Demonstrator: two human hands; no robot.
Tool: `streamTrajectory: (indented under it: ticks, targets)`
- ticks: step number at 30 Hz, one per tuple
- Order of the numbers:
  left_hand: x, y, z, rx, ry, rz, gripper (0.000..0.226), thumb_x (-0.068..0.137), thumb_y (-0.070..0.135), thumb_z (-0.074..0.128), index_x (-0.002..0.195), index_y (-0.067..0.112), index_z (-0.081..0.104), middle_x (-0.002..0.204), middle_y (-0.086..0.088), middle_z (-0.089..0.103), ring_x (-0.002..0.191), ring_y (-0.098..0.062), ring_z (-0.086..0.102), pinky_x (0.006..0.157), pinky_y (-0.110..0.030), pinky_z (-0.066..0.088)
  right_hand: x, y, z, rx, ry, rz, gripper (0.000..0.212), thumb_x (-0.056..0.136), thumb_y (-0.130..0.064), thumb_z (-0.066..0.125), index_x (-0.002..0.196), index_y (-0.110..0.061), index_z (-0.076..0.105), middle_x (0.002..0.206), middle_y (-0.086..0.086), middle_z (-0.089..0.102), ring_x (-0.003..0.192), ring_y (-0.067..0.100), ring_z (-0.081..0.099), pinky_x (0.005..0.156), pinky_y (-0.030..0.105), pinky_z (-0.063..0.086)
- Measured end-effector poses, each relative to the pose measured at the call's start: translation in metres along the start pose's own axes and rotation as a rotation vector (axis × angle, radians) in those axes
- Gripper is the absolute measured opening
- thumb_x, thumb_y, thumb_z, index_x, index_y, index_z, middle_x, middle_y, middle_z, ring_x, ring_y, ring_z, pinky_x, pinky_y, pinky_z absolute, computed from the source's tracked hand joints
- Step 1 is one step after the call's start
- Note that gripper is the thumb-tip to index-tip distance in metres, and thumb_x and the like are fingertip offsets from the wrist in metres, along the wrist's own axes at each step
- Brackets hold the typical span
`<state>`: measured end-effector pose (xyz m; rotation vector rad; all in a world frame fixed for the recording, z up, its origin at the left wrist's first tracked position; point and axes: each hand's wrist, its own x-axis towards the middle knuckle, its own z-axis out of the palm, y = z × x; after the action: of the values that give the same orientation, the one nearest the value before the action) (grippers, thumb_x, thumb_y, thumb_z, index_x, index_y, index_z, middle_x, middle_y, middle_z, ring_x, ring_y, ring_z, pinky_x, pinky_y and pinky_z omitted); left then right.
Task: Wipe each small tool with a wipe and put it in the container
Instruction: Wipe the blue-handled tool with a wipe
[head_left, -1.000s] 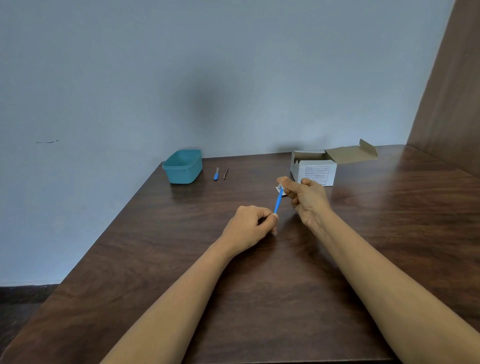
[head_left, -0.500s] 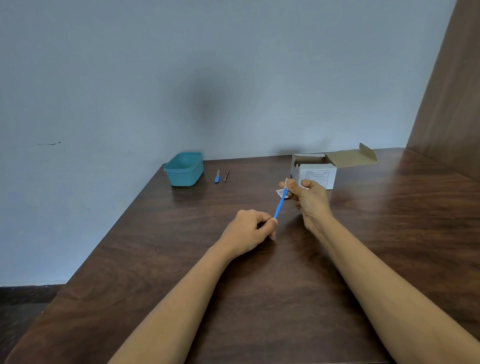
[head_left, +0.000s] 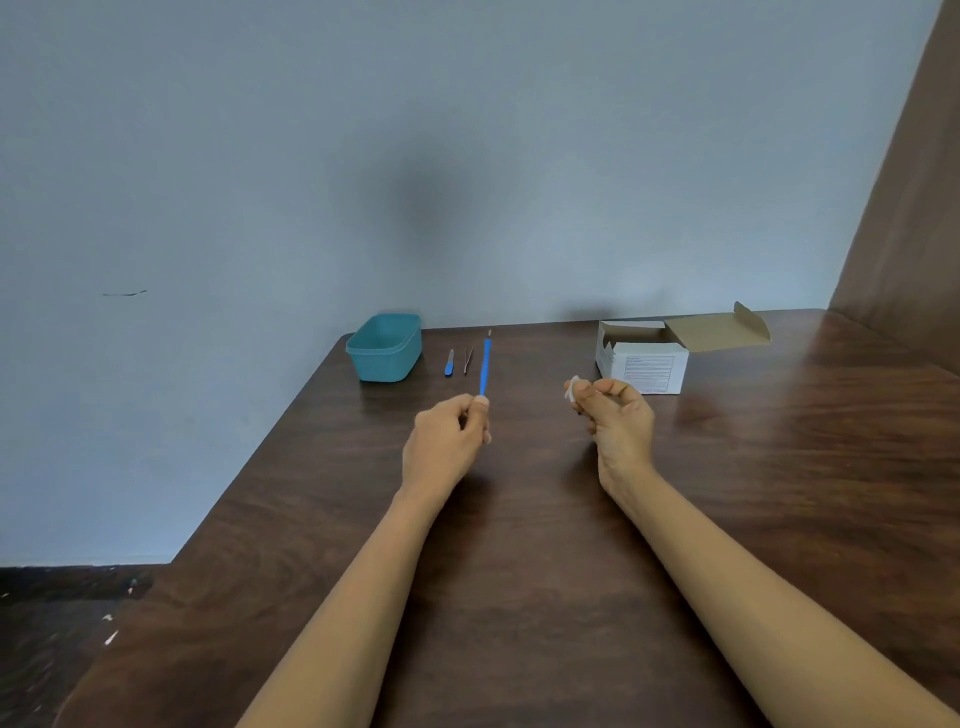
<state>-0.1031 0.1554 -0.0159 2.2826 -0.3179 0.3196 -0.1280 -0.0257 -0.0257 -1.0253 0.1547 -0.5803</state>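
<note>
My left hand (head_left: 447, 441) pinches the long blue-handled tool (head_left: 485, 366) by its lower end, tip pointing up. My right hand (head_left: 621, 421) has its fingers (head_left: 631, 397) curled round the white wipe (head_left: 571, 389), well apart from the tool. So I'd guess this one's wiped and goes into the teal container (head_left: 384, 348) at 11 o'clock. A short blue tool (head_left: 449, 362) and tweezers (head_left: 467, 360) wait on the tabletop (head_left: 519, 519) at 12. Nothing visible in the container yet.

teal container (head_left: 384, 347), blue tool (head_left: 485, 366), white wipe (head_left: 572, 389), dark wood-grain table (head_left: 519, 545).
</note>
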Motion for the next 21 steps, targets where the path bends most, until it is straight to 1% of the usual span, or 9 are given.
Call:
streamTrajectory:
  ticks: [3, 6, 10, 11, 13, 14, 16, 18, 21]
  targets:
    - [0.017, -0.008, -0.019, 0.200, 0.128, -0.024, 0.043, 0.098, 0.047, 0.037, 0.072, 0.022, 0.059, 0.072, 0.008, 0.066, 0.071, -0.013, 0.062, 0.066, -0.030, 0.050, 0.002, 0.006, 0.006, -0.051, -0.094, -0.014, 0.023, 0.079, 0.000, 0.072, 0.082, -0.010, 0.052, 0.069, 0.007, 0.071, 0.075, 0.013, 0.071, 0.058, 0.011, 0.047]
    - [0.040, -0.019, -0.041, 0.391, 0.205, -0.062, 0.041, 0.097, 0.042, 0.036, 0.076, 0.018, 0.062, 0.080, 0.000, 0.068, 0.079, -0.024, 0.062, 0.067, -0.031, 0.046, 0.006, 0.011, 0.013, -0.104, -0.151, -0.005, 0.022, 0.079, 0.001, 0.072, 0.082, -0.009, 0.052, 0.069, 0.008, 0.072, 0.077, 0.013, 0.072, 0.060, 0.010, 0.046]
    - [0.076, -0.034, -0.068, 0.604, 0.210, -0.129, 0.040, 0.099, 0.034, 0.035, 0.090, 0.011, 0.067, 0.095, -0.012, 0.065, 0.082, -0.031, 0.060, 0.065, -0.030, 0.039, 0.019, 0.021, 0.028, -0.173, -0.174, -0.001, 0.020, 0.080, 0.001, 0.072, 0.080, -0.010, 0.055, 0.068, 0.005, 0.073, 0.071, 0.011, 0.071, 0.060, 0.011, 0.047]
    - [0.084, -0.038, -0.073, 0.629, 0.215, -0.144, 0.039, 0.099, 0.033, 0.035, 0.093, 0.010, 0.067, 0.097, -0.013, 0.064, 0.084, -0.032, 0.061, 0.066, -0.030, 0.039, 0.023, 0.025, 0.031, -0.185, -0.171, 0.000, 0.019, 0.079, 0.000, 0.072, 0.079, -0.010, 0.056, 0.068, 0.005, 0.072, 0.071, 0.012, 0.070, 0.064, 0.013, 0.049]
    - [0.100, -0.044, -0.083, 0.671, 0.223, -0.166, 0.038, 0.099, 0.031, 0.037, 0.096, 0.009, 0.067, 0.096, -0.012, 0.063, 0.084, -0.033, 0.062, 0.066, -0.030, 0.039, 0.035, 0.034, 0.037, -0.242, -0.141, -0.005, 0.018, 0.079, -0.003, 0.074, 0.078, -0.010, 0.058, 0.068, 0.005, 0.072, 0.071, 0.016, 0.069, 0.074, 0.024, 0.053]
    - [0.108, -0.047, -0.087, 0.695, 0.218, -0.175, 0.037, 0.099, 0.030, 0.037, 0.097, 0.008, 0.067, 0.096, -0.012, 0.063, 0.084, -0.032, 0.062, 0.066, -0.030, 0.038, 0.040, 0.039, 0.040, -0.303, -0.108, -0.015, 0.017, 0.078, -0.006, 0.076, 0.077, -0.011, 0.059, 0.069, 0.005, 0.071, 0.071, 0.017, 0.068, 0.078, 0.029, 0.054]
    - [0.124, -0.052, -0.093, 0.743, 0.193, -0.197, 0.034, 0.098, 0.025, 0.037, 0.096, 0.008, 0.066, 0.098, -0.011, 0.063, 0.083, -0.029, 0.060, 0.065, -0.029, 0.037, 0.053, 0.048, 0.047, -0.441, -0.036, -0.039, 0.016, 0.078, -0.013, 0.076, 0.077, -0.012, 0.060, 0.069, 0.004, 0.071, 0.070, 0.016, 0.067, 0.082, 0.034, 0.054]
    - [0.140, -0.057, -0.095, 0.789, 0.154, -0.230, 0.030, 0.097, 0.021, 0.037, 0.097, 0.008, 0.065, 0.102, -0.010, 0.063, 0.089, -0.028, 0.062, 0.066, -0.029, 0.036, 0.064, 0.056, 0.055, -0.553, 0.007, -0.072, 0.016, 0.078, -0.018, 0.076, 0.076, -0.013, 0.061, 0.069, 0.002, 0.071, 0.071, 0.017, 0.068, 0.081, 0.037, 0.054]
    - [0.160, -0.062, -0.091, 0.843, 0.087, -0.255, 0.026, 0.095, 0.020, 0.042, 0.104, 0.010, 0.064, 0.108, -0.008, 0.062, 0.095, -0.027, 0.062, 0.068, -0.029, 0.037, 0.074, 0.064, 0.062, -0.721, 0.003, -0.097, 0.015, 0.078, -0.022, 0.075, 0.075, -0.019, 0.061, 0.071, 0.000, 0.069, 0.075, 0.018, 0.066, 0.074, 0.037, 0.053]
